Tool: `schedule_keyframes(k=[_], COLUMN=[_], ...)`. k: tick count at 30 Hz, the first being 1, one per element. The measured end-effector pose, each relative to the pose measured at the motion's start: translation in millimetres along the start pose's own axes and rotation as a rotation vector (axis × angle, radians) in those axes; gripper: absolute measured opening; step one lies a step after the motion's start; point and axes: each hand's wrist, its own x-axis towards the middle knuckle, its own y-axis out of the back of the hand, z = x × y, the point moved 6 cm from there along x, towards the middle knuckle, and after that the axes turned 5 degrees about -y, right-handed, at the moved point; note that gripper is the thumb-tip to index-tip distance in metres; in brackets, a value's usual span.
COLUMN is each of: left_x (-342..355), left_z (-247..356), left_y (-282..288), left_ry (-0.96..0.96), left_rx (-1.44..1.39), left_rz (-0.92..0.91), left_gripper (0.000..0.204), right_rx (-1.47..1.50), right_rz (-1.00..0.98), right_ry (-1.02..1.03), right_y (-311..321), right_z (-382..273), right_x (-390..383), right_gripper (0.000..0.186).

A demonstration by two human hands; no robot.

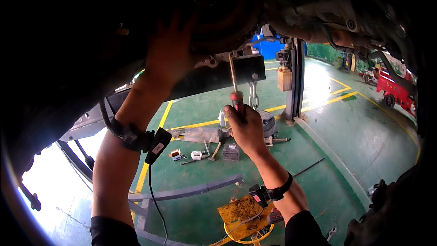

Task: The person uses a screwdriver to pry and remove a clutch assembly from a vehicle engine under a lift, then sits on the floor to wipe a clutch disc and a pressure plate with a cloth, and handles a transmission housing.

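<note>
My right hand (pixel 248 130) is wrapped around the red-and-black handle of a screwdriver (pixel 233 78). The blade points up, and its tip meets the pale metal flange (pixel 210 62) under a vehicle. To its left, my left hand (pixel 170 50) reaches up into shadow with fingers spread, apparently flat against a dark rounded housing (pixel 223 34); the fingertips are dim. Below the flange runs a black beam (pixel 221 78). Both wrists wear strapped black devices; a cable hangs from the left one (pixel 158 146).
A chain (pixel 253 94) hangs from the beam's right end, near a lift post (pixel 298 77). Below stand a grey metal frame (pixel 191 187) and an oily yellow stool (pixel 243 212). On the green floor lie a hammer (pixel 215 151), a dark box (pixel 231 152) and a long grey part (pixel 200 135). A red cart (pixel 395 89) is at right.
</note>
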Motion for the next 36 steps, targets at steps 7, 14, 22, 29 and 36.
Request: schedule_keyframes(k=[7,14,22,29,36], left_x=[-1,-3,-6,-6,-9], left_z=[2,2,2,2,4], left_y=[7,6,2,1,6], left_ry=[-0.042,-0.027,-0.045,-0.066,-0.131], left_rx=[-0.012,-0.037,0.017,0.032,-0.016], left_rz=[0.069,0.068,0.084,0.095,0.170], left_gripper=[0.112,0.113,0.114,0.114,0.113], right_rx=[0.040,0.059,0.051,0.106,0.074], right_rz=[-0.023,-0.039,-0.057,-0.066,-0.043], right_ry=[0.018,0.034,0.031,0.010,0.024], right_y=[-5,0,-4,-10,-11], right_z=[4,-3,-3,2,20], right_x=[8,-4,-6,0,-3], right_gripper=[0.038,0.038,0.039,0.039,0.035])
